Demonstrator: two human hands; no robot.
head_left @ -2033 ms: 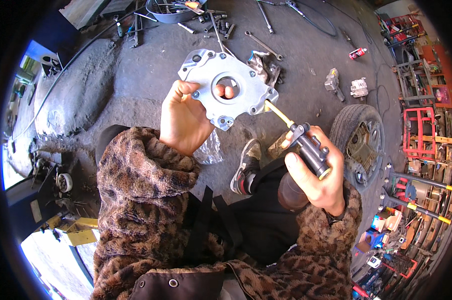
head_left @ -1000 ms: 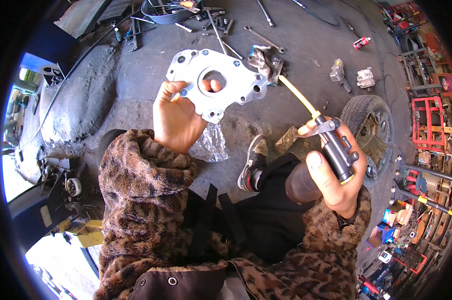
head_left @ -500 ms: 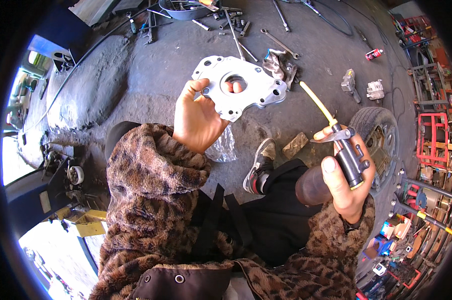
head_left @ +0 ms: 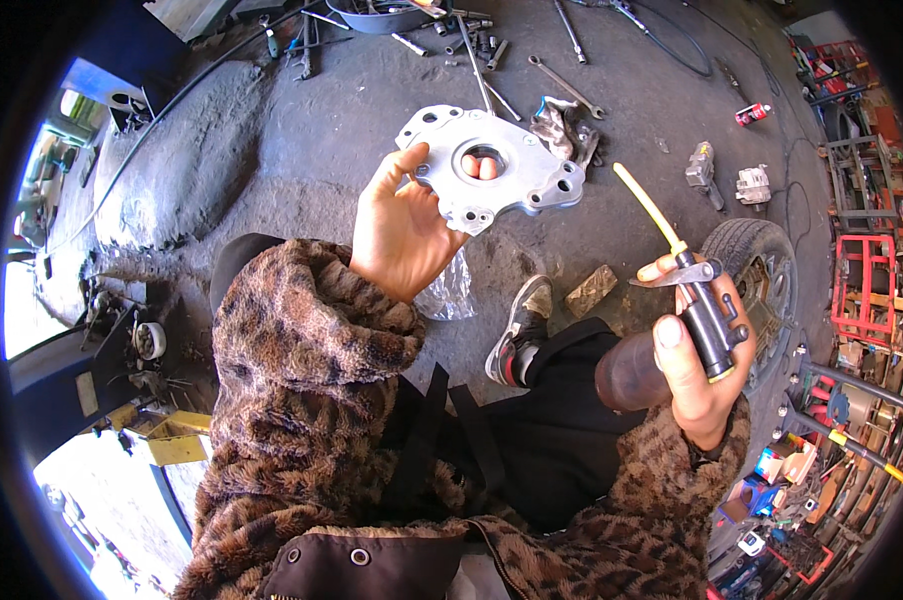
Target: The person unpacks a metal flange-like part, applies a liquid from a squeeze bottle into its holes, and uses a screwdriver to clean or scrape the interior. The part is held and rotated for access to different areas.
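My left hand (head_left: 400, 232) grips a flat silver metal housing (head_left: 452, 170) by its near left edge, thumb on the upper face. Two of its fingertips show through the round central bore; bolt holes dot the corners. My right hand (head_left: 710, 375) is wrapped round a black cylindrical tool (head_left: 709, 325) with a long pale yellow nozzle (head_left: 647, 208) slanting up and left. A grey metal lever (head_left: 680, 273) crosses the tool near the nozzle's base. The tool's exact kind I cannot make out. Apart from each other, both items are held above the floor.
Beyond the housing lie a combination wrench (head_left: 566, 86), a crumpled rag (head_left: 562, 130) and several sockets beside a grey basin (head_left: 377, 18). A wheel (head_left: 757, 285) stands right of my right hand. My shoe (head_left: 520, 330) and a clear plastic bag (head_left: 447, 290) are below the housing.
Both hands have shifted slightly to the right with what they hold. The housing has tilted a little, and its face looks duller. Neither grip has changed.
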